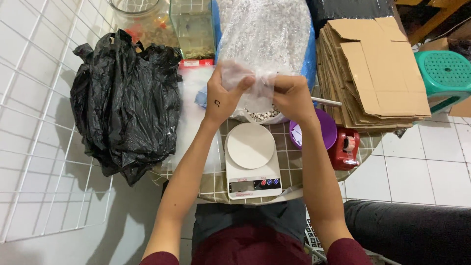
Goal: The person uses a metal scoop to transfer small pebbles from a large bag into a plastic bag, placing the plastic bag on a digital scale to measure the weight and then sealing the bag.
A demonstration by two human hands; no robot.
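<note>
While our left hand and right hand pinch a small clear bag, seemingly spreading its mouth, the white scale sits just nearer.

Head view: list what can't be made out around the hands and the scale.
- Small clear bag: whether it is empty; the left hand and right hand cover much of it.
- Scale display: too small to read.
- Purple bowl: its inside, hidden by the right forearm.
- Glass jar: its top, cut off by the upper edge.
- Black bag: contents hidden by opaque plastic.
</note>
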